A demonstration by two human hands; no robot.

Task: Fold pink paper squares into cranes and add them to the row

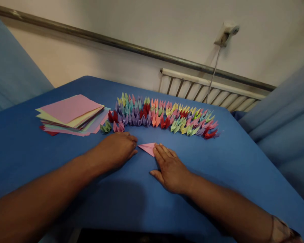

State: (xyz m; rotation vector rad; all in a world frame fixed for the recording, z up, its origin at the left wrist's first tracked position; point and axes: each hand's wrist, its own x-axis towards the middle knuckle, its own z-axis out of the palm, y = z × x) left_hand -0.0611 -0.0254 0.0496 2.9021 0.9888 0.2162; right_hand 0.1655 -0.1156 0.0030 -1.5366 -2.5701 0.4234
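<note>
A folded piece of pink paper lies on the blue tabletop between my hands, its narrow point facing left and a crease line running along it. My right hand rests flat with fingers stretched over the paper's right part and hides that end; the thumb sticks out to the side. Just left of the narrow point is my left hand, resting on the table with nothing visible in it. Its fingers are loosely bent and the thumb stands apart from them. It does not appear to touch the pink paper.
Rows of colourful folded paper cranes stand behind my hands. At the left lies a loose stack of coloured paper sheets. Beyond the blue table are a radiator, a rail and a wall, with a blue curtain at the right.
</note>
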